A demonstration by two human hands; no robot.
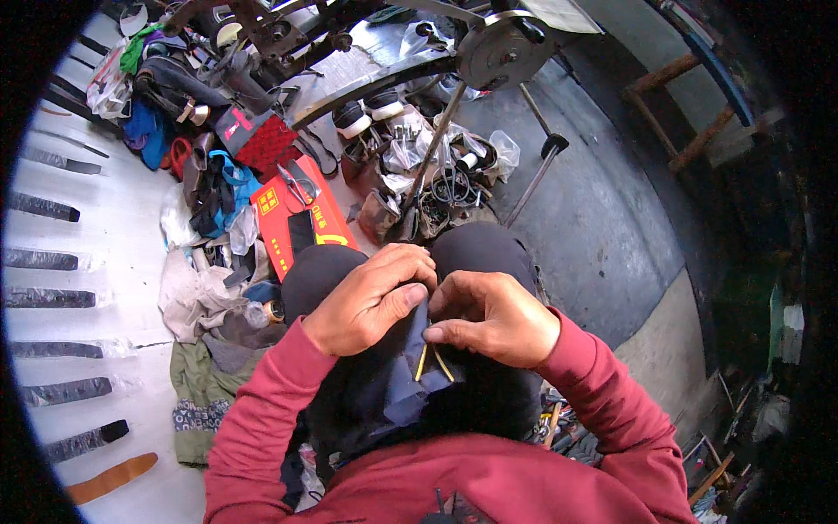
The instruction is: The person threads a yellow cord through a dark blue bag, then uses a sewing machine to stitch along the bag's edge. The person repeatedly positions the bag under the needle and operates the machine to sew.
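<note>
A dark blue-grey cloth piece (410,358) hangs between my knees over my dark trousers. Two thin yellow strips (422,361) spread apart in a narrow V on it, like the two sides of an open zipper; I cannot tell for sure. My left hand (371,299) is closed on the cloth's upper end, thumb lying along it and fingertips curled out of sight. Close beside it, my right hand (496,316) pinches with thumb and forefinger just above the yellow strips. What lies inside that pinch is mostly hidden by the fingers.
Beyond my knees stands a cluttered heap of tools and cups (436,175) under a metal machine with a round wheel (504,54). Left of my knee lies a red box (292,205) carrying scissors (299,185) and a dark phone (302,230). Farther left, dark strips (52,298) line a white surface.
</note>
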